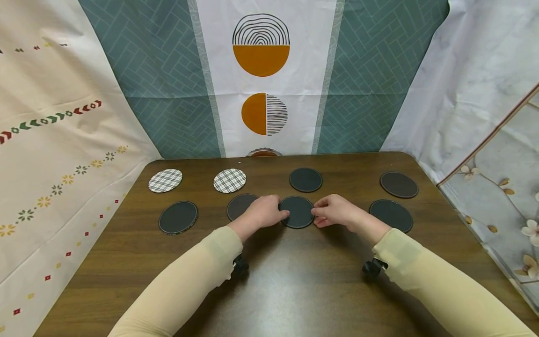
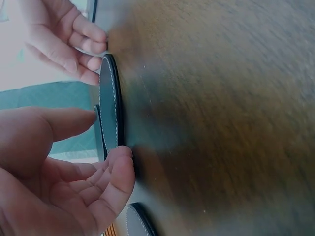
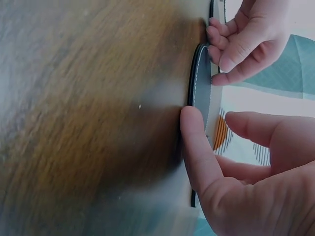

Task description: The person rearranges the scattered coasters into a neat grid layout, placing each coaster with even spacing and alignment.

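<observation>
A round black coaster (image 1: 296,212) with a stitched rim lies on the wooden table between my two hands. My left hand (image 1: 265,211) is at its left edge; in the left wrist view, fingertips (image 2: 122,157) touch the rim of this coaster (image 2: 109,93) while the thumb stays apart. On the opposite side is my right hand (image 1: 333,211). Its fingertip (image 3: 192,115) rests at the rim of the coaster (image 3: 203,73) in the right wrist view, thumb spread away. A dark brown coaster (image 1: 240,206) is partly hidden behind my left hand.
Two white plaid coasters (image 1: 165,180) (image 1: 229,180) lie at the back left. Other dark coasters sit at the left (image 1: 178,217), behind the middle one (image 1: 305,179), and at the right (image 1: 399,184) (image 1: 391,215). A patterned curtain (image 1: 362,79) hangs behind the table (image 1: 294,285).
</observation>
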`<move>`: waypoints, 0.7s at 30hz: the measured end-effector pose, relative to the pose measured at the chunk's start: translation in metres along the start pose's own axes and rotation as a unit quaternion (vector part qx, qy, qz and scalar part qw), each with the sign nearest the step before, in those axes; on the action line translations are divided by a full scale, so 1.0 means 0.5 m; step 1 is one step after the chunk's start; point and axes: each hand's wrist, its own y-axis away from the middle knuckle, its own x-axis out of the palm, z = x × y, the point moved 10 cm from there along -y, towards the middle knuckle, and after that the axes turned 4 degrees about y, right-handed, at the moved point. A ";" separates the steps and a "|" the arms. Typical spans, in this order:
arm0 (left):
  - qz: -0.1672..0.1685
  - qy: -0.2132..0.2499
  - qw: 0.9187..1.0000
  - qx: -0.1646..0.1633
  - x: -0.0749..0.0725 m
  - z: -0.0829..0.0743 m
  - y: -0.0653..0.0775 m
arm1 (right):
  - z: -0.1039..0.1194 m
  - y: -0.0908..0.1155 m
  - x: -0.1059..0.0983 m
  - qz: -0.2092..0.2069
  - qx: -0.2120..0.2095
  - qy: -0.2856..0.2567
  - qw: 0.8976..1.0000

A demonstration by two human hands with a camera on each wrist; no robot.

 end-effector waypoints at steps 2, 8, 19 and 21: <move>0.002 0.006 1.000 0.000 -0.001 -0.001 -0.001 | -0.002 -0.002 0.001 0.001 0.005 -0.014 1.000; 0.004 0.042 0.999 0.000 -0.001 0.001 -0.004 | -0.003 0.001 0.004 0.006 0.018 -0.038 0.999; 0.038 0.141 0.989 -0.032 -0.069 -0.062 0.084 | 0.000 0.006 0.005 -0.013 0.027 -0.094 0.995; 0.042 0.177 0.983 -0.022 -0.078 -0.072 0.098 | 0.000 0.007 0.003 -0.018 0.028 -0.098 0.995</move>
